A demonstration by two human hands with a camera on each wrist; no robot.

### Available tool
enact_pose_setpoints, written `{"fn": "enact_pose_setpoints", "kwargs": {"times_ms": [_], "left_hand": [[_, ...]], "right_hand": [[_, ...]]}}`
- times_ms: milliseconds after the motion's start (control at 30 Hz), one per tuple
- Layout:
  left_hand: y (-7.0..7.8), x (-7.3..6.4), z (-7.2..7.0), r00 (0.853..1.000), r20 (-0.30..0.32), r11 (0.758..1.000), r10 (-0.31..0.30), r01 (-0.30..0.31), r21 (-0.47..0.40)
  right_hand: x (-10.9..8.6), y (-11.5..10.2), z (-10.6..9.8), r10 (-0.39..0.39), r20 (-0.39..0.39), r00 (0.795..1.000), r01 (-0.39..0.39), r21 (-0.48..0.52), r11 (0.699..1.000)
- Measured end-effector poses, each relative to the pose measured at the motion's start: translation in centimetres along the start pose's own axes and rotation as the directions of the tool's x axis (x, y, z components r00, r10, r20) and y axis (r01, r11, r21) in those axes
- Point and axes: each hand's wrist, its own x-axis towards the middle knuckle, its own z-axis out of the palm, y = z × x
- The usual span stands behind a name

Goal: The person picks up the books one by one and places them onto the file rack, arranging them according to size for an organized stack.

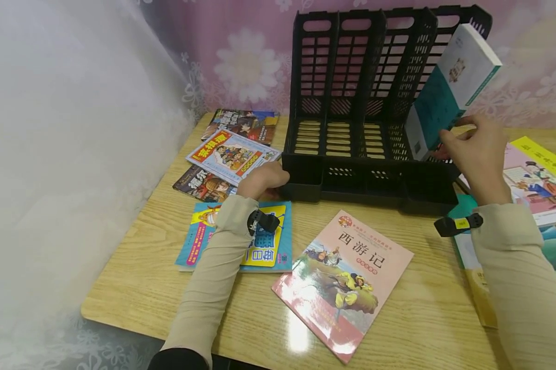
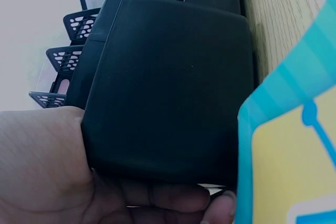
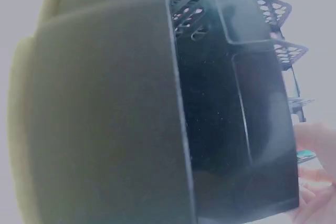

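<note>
A black desktop file rack [image 1: 352, 172] with slotted dividers stands at the back of the table. My left hand [image 1: 266, 179] grips its front left corner; the left wrist view has the fingers bent around the lower edge of the rack's smooth end [image 2: 168, 93]. In the rightmost compartment a thick white and teal book [image 1: 444, 97] stands tilted, leaning right. My right hand [image 1: 483, 149] pinches that book near its lower right edge, thumb toward the cover. In the right wrist view the rack's front wall [image 3: 231, 129] hides most of the hand's work.
A pink storybook [image 1: 347, 280] lies front centre. Beside the left forearm is a blue and yellow workbook [image 1: 192, 252], with several comics [image 1: 233, 154] behind it. More books, including a pink and yellow one [image 1: 537, 177], lie at the right. A floral curtain [image 1: 247, 61] hangs behind.
</note>
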Motion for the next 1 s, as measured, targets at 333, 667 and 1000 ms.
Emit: {"fn": "enact_pose_setpoints", "kwargs": {"times_ms": [333,667,1000], "left_hand": [[-0.1,0.2,-0.2,1.0,0.0,1.0,-0.014,0.014,0.015],[-0.4,0.0,0.1,1.0,0.016,0.999,0.002,-0.002,0.033],[0.1,-0.1,0.0,1.0,-0.004,0.999,0.005,-0.005,0.043]], "right_hand": [[-1.6,0.5,-0.8,0.036,-0.296,0.954,-0.028,0.031,0.999],[-1.4,3.9,-3.3,0.256,0.109,0.961,-0.191,-0.408,0.893],[-1.2,6.8,-2.8,0.417,0.297,0.859,-0.23,-0.503,0.833]]}}
